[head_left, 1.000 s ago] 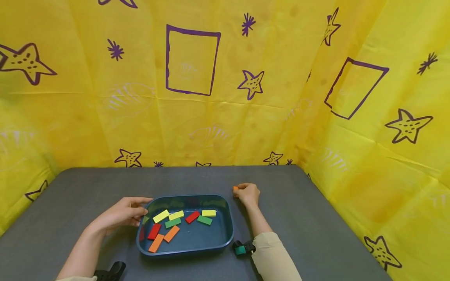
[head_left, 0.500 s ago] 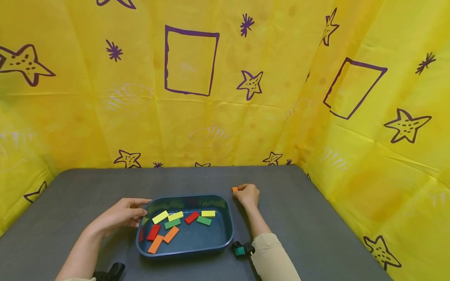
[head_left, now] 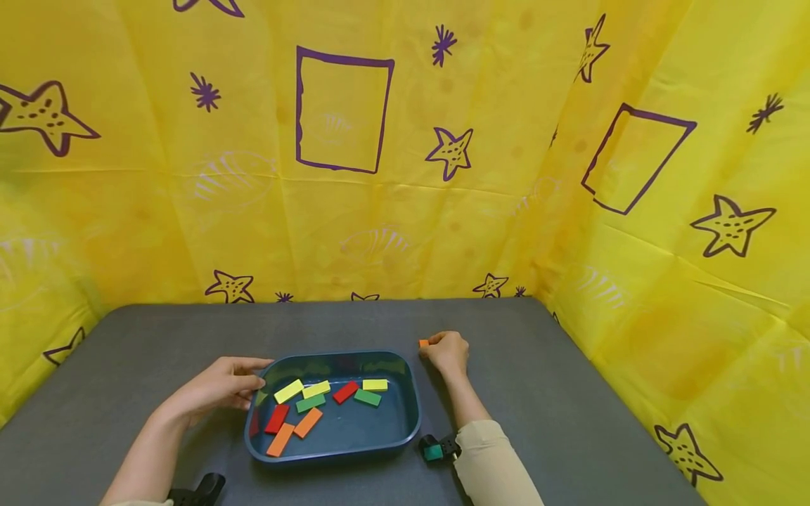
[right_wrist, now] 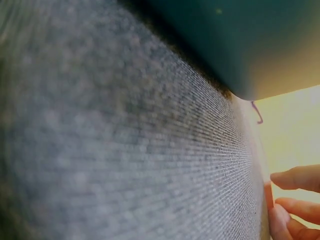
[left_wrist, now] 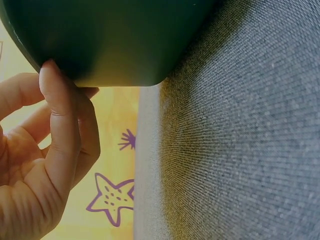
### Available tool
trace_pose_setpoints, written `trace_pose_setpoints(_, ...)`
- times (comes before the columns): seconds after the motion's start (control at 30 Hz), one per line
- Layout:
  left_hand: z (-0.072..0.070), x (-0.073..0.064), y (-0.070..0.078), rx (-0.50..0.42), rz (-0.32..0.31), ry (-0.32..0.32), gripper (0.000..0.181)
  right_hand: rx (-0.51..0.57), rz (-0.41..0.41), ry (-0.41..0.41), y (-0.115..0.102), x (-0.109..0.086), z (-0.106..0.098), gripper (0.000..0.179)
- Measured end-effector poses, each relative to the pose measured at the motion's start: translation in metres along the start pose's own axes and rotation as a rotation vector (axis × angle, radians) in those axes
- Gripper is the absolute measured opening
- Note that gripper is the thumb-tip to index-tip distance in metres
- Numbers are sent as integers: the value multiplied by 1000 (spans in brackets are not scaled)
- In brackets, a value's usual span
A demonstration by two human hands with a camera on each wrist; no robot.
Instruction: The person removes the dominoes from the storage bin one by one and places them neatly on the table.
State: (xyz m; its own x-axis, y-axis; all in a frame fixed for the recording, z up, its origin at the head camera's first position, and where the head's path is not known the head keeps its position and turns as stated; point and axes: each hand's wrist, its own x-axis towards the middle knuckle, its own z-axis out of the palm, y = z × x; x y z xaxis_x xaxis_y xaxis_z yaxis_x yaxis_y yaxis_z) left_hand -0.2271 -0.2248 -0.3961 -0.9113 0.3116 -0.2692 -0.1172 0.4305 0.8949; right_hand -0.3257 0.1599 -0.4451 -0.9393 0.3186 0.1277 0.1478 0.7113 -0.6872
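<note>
I count 3 yellow blocks (head_left: 289,391), 2 green blocks (head_left: 311,403), 2 red blocks (head_left: 276,419), 2 orange blocks (head_left: 309,423) in 1 tray (head_left: 361,429)! And outside, 1 orange block (head_left: 423,344)!

The rectangular dark-blue tray (head_left: 370,427) sits level. A partly hidden orange block (head_left: 423,344) is just beyond its far-right corner.

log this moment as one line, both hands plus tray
left hand: touches tray | right hand: pinches orange block outside tray | tray: red, orange, yellow, green blocks inside
</note>
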Motion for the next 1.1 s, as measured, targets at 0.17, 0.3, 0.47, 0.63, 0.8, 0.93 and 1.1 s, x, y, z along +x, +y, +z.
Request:
trace_pose_setpoints(0.17, 1, 1, -1, -6, 6, -6, 61, -9, 2, -20, 1, 2, -2, 25)
trace_pose_setpoints(0.3, 2, 3, -2, -18, 11, -11, 61, -9, 4, -25, -1, 3, -6, 23)
trace_pose_setpoints(0.47, 2, 5, -1, -26, 16, -14, 60, 17, 5, -18, -3, 2, -9, 22)
trace_pose_setpoints(0.63, 1, 3, 0, -17, 1, -4, 60, 54, 17, -19, -1, 1, -8, 20)
trace_pose_setpoints(0.8, 0, 2, -1, -19, -6, -10, 60, 77, 44, -1, 1, 1, -9, 21)
trace_pose_setpoints(0.93, 0, 2, -2, -21, -3, -15, 60, 133, 51, 24, -5, 0, -14, 22)
trace_pose_setpoints(1.1, -1, 3, -3, -22, 5, -27, 61, 214, 19, 35, -18, -7, -23, 22)
